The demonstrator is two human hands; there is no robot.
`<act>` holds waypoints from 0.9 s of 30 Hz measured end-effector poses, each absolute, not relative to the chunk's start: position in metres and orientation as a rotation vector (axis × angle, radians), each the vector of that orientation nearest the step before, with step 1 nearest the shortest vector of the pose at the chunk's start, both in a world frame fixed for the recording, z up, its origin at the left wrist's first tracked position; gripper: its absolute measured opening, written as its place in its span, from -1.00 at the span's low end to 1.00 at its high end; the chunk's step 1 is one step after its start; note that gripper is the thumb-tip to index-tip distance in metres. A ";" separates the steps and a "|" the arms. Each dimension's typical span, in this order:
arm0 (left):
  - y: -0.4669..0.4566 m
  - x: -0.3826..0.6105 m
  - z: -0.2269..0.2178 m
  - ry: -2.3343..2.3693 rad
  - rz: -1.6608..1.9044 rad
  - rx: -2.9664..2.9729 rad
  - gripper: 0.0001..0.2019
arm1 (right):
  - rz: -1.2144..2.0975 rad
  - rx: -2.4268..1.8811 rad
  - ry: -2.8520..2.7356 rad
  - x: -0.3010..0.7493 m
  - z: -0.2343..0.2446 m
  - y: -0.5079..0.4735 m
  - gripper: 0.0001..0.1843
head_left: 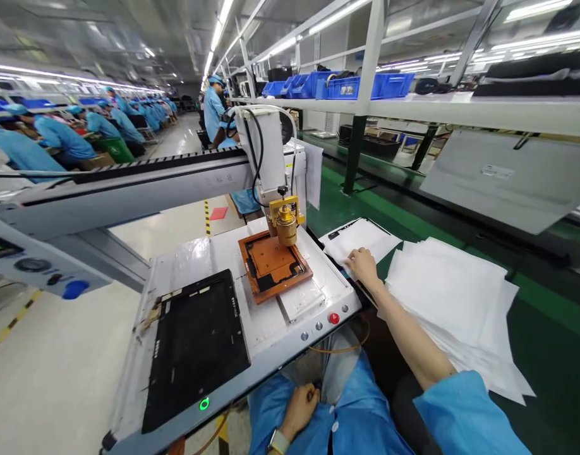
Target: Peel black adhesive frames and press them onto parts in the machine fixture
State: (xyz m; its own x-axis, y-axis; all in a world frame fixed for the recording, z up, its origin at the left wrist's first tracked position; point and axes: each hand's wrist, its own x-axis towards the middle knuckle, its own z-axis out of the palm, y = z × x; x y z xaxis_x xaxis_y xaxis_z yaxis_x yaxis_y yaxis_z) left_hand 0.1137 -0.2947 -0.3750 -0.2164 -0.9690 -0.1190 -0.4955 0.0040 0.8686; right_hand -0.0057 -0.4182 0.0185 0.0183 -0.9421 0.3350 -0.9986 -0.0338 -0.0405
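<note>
A dark green work surface (555, 335) spreads along your right, beside the white machine (266, 335) in front of you. On it, your right hand (363, 268) reaches out with bent fingers set down at the near part of a white sheet with black edging (366, 237); you cannot tell from here whether the fingers pinch it or only press on it. The sheet lies flat, just beside the machine's right edge, turned askew, one corner pointing away from you and another out to the right. Your hand and forearm cover its near end, so its long axis cannot be told for certain. Your left hand (301, 407) rests in your lap, fingers loosely curled, and what they may hold is hidden. Right of your forearm, a fanned stack of white paper (453, 291) lies on the green. On the machine's bed, an orange-brown plate (271, 259) sits askew below a brass-coloured head (286, 227), with a large black panel (195, 354) to its left. Farther out, a white shelf (460, 110) carries blue bins (344, 87), a co-worker in blue (214, 104) stands beyond the machine, and rows of seated workers (65, 139) line the left.
</note>
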 end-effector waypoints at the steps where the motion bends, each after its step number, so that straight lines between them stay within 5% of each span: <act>1: -0.296 0.115 -0.372 -1.749 -1.167 1.524 -0.56 | 0.439 2.077 -2.034 -0.005 0.021 -0.420 -0.62; 8: -0.297 0.118 -0.365 -1.705 -1.211 1.578 -0.53 | 0.845 1.909 -1.874 -0.043 0.065 -0.417 -0.59; 12: -0.296 0.117 -0.366 -1.701 -1.214 1.586 -0.52 | 1.017 1.923 -1.112 -0.123 0.081 -0.386 -0.66; 27: -0.300 0.115 -0.352 -1.598 -1.177 1.498 -0.56 | 0.609 2.389 -1.134 -0.141 0.026 -0.283 -0.53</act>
State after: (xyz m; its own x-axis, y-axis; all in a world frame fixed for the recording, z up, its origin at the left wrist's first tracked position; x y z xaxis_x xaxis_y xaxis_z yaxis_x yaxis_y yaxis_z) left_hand 0.1154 -0.3002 -0.3525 -0.1419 -0.9826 -0.1198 -0.4061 -0.0526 0.9123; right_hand -0.1408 -0.2832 0.0260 0.5704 -0.6095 0.5506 -0.7957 -0.5763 0.1863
